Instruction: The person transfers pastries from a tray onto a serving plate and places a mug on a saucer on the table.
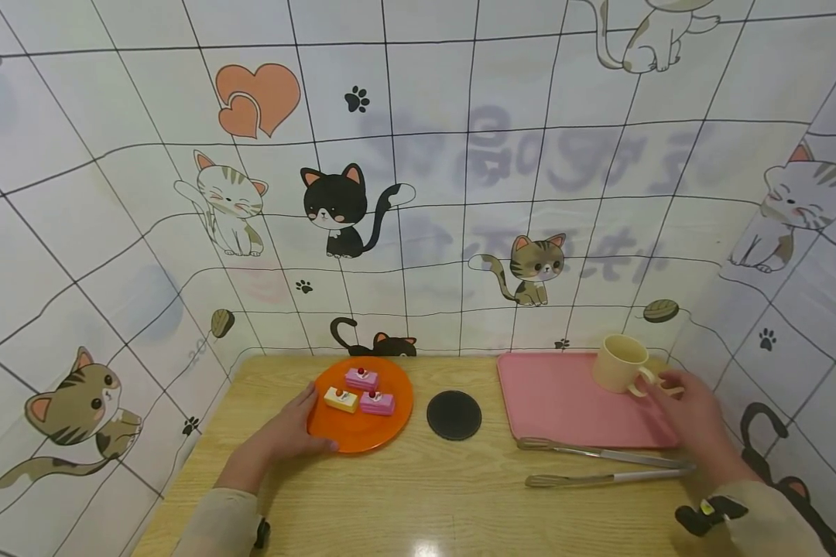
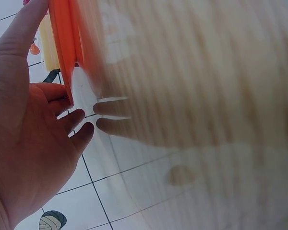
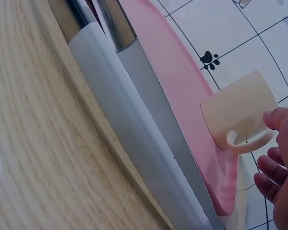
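My left hand (image 1: 289, 428) holds the left rim of a round orange plate (image 1: 397, 418), thumb at the front. In the left wrist view, the last fingers of that hand (image 2: 43, 129) hang clear of the plate. Two pink toy cake slices (image 1: 361, 378) and a yellow one (image 1: 340, 399) sit on the plate. At the right, my right hand (image 1: 693, 418) pinches the handle of a cream mug (image 1: 616, 363), which stands upright on a pink tray (image 1: 564, 410). The right wrist view shows the thumb against the mug (image 3: 240, 108); the index finger is hidden.
A dark round coaster (image 1: 453, 415) lies between plate and tray. Metal tongs (image 1: 599, 452) lie spread along the tray's front edge, near my right wrist. Cat-printed sheeting (image 1: 432, 193) rises behind the wooden table (image 1: 390, 510) and along both sides.
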Tool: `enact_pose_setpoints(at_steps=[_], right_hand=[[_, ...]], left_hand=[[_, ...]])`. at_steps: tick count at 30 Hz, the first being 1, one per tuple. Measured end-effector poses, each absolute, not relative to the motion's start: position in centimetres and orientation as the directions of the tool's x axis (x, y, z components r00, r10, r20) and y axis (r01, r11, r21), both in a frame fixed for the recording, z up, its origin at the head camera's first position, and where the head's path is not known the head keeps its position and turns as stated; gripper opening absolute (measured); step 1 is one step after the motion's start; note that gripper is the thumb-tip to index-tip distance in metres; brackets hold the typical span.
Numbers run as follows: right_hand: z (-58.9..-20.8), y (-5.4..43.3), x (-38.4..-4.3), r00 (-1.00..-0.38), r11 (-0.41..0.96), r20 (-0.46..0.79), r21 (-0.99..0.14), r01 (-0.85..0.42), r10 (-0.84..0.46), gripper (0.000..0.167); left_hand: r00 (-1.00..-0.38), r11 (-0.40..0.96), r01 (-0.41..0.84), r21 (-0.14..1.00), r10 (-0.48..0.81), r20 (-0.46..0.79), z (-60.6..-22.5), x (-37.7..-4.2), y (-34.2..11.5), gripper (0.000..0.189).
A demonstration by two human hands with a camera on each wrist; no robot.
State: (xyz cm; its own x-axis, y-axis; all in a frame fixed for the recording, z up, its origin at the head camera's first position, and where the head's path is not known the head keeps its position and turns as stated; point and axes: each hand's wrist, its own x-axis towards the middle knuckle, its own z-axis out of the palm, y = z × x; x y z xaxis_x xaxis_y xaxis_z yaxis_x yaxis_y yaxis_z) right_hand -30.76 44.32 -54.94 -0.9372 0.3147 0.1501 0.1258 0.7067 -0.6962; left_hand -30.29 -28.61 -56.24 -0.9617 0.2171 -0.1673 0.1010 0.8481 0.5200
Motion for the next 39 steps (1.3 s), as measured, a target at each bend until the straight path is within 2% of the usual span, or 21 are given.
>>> enact_pose_setpoints(at_steps=[4,9,14,26,39], right_hand=[[-55.3,44.2,-31.5,-0.931,0.705,0.168,-0.700,0.118,0.324,0.066],[-55.4,43.6,-31.9,-0.918,0.683,0.165,-0.717,0.140,0.361,0.055],[-55.6,43.5,-32.3,-0.907,0.659,0.149,-0.733,0.166,0.394,0.055],[-56.3,44.0,-33.0,-0.928,0.638,0.099,-0.752,0.167,0.359,0.049],[-55.9,43.6,-32.5,-0.929,0.648,0.105,-0.744,0.163,0.355,0.043]], left_hand=[[-0.962,0.849,0.102,0.519,0.217,-0.165,-56.1,-30.3,-28.5,0.133],[-0.962,0.850,0.097,0.518,0.213,-0.168,-56.2,-30.3,-28.6,0.134],[-0.963,0.851,0.091,0.518,0.208,-0.173,-56.3,-30.4,-28.7,0.134],[-0.959,0.845,0.121,0.521,0.234,-0.157,-56.6,-30.6,-28.9,0.136],[-0.960,0.846,0.127,0.518,0.237,-0.152,-56.4,-30.5,-28.8,0.134]])
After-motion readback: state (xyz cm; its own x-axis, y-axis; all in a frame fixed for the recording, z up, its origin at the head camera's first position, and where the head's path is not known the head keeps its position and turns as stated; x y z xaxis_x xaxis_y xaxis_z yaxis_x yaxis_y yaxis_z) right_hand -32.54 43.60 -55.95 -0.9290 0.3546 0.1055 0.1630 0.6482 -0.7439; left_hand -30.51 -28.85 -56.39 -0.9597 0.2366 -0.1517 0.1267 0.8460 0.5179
